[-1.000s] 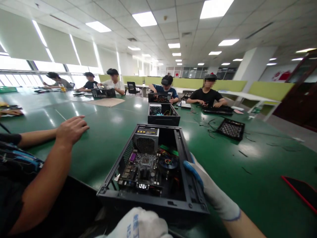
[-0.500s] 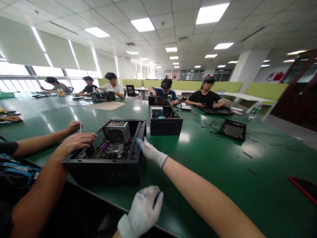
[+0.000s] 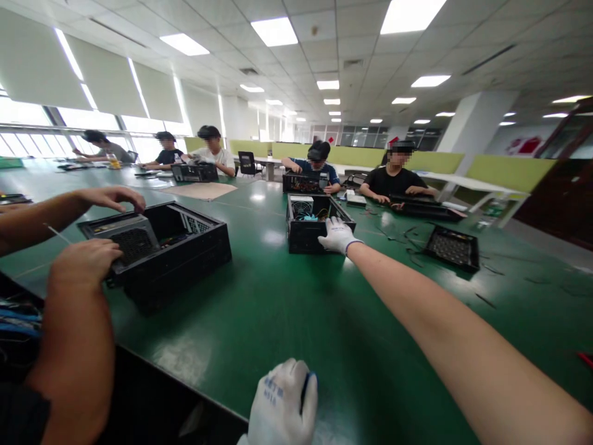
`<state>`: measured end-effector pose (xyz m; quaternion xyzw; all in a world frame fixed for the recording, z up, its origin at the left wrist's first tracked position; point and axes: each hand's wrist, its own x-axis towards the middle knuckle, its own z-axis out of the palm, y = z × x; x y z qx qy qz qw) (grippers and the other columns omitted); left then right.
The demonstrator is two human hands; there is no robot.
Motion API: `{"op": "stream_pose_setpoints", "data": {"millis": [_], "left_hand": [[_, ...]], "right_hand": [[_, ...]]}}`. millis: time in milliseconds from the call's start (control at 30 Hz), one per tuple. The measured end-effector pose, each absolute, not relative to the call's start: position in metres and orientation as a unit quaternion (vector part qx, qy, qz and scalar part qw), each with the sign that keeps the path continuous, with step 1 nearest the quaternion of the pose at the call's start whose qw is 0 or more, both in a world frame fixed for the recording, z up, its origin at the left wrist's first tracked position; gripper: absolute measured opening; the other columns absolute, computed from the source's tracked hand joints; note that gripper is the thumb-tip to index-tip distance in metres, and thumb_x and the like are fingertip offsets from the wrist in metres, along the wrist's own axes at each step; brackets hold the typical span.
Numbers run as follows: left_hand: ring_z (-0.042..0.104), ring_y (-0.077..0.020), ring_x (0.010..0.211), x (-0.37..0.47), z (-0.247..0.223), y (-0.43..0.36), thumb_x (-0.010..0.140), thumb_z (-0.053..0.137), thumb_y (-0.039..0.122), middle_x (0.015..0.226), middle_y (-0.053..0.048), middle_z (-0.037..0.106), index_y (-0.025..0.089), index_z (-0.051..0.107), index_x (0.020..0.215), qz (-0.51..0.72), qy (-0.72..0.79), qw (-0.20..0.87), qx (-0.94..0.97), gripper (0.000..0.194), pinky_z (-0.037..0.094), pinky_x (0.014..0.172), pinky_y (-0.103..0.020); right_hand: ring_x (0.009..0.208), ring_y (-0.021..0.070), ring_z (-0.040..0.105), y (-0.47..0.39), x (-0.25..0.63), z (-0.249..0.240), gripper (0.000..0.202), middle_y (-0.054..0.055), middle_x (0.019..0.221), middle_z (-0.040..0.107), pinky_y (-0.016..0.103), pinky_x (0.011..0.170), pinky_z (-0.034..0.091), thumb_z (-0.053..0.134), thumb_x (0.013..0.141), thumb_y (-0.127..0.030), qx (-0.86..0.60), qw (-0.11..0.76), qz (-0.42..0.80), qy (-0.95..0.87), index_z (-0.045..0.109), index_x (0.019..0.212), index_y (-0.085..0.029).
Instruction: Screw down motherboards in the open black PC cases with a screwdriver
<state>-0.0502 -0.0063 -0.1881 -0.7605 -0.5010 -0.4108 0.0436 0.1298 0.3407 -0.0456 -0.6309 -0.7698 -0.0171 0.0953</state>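
My right hand (image 3: 337, 235), in a white glove, reaches out to a black computer case (image 3: 303, 238) across the table. Its fingers lie over the near right rim, with the thumb against the outer wall. Inside that case show a fan with light-blue blades and some coloured wires. Close to my body, my left hand (image 3: 285, 402), also gloved, hovers by the table edge with its fingers curled in. I see nothing in it, though its palm is hidden. Another black computer case (image 3: 199, 247) stands at the left, with a co-worker's bare hands (image 3: 88, 262) on it.
The green table (image 3: 241, 321) carries loose dark strips and a black panel (image 3: 451, 250) at the right. A brown sheet (image 3: 199, 190) lies farther back. Several people work on computer parts around the table. A plastic bottle (image 3: 495, 210) stands at the far right.
My right hand has left the nearer case and now holds the farther one's rim. The nearer case has shifted left and turned, with the co-worker's hands on it. My left hand stays curled.
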Motion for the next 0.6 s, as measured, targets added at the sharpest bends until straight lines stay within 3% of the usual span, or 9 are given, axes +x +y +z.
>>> {"op": "stream_pose_setpoints", "data": {"millis": [300,600], "left_hand": [[0.062,-0.0194,0.069,-0.05,-0.185,-0.006,0.101,0.047,0.021,0.078,-0.002,0.059,0.022,0.052,0.095,-0.392,-0.52,0.002,-0.759,0.008,0.046,0.065,-0.033],[0.064,-0.0194,0.071,-0.05,-0.178,-0.007,0.102,0.047,0.023,0.08,-0.002,0.062,0.022,0.055,0.095,-0.397,-0.529,-0.014,-0.75,0.01,0.049,0.066,-0.032]], "right_hand": [[0.129,0.0357,0.05,0.365,0.137,-0.045,0.074,0.021,0.14,0.057,0.045,0.108,0.034,0.061,0.079,-0.046,-0.624,0.038,-0.095,-0.775,0.05,0.143,-0.01],[0.116,0.0368,0.053,0.292,0.142,-0.033,0.06,0.022,0.127,0.063,0.045,0.094,0.04,0.048,0.09,-0.055,-0.569,0.032,-0.155,-0.807,0.061,0.129,-0.01]]}}
